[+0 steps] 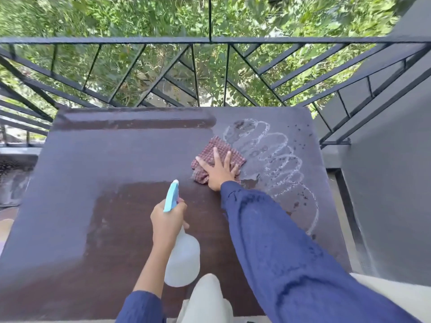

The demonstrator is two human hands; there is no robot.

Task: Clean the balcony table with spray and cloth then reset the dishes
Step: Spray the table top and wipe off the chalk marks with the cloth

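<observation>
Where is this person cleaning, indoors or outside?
Outside, most likely on a raised balcony: a dark metal railing runs just beyond the brown table, with green foliage past it and a grey wall on the right.

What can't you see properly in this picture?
Head view, the only one:
- The part of the cloth beneath the right hand is hidden.
- The spray bottle has its trigger covered by the left hand.
- How much liquid is in the bottle: too cloudy to tell.
- The table has its near edge hidden by arms and clothing.
- No dishes in view.
</observation>
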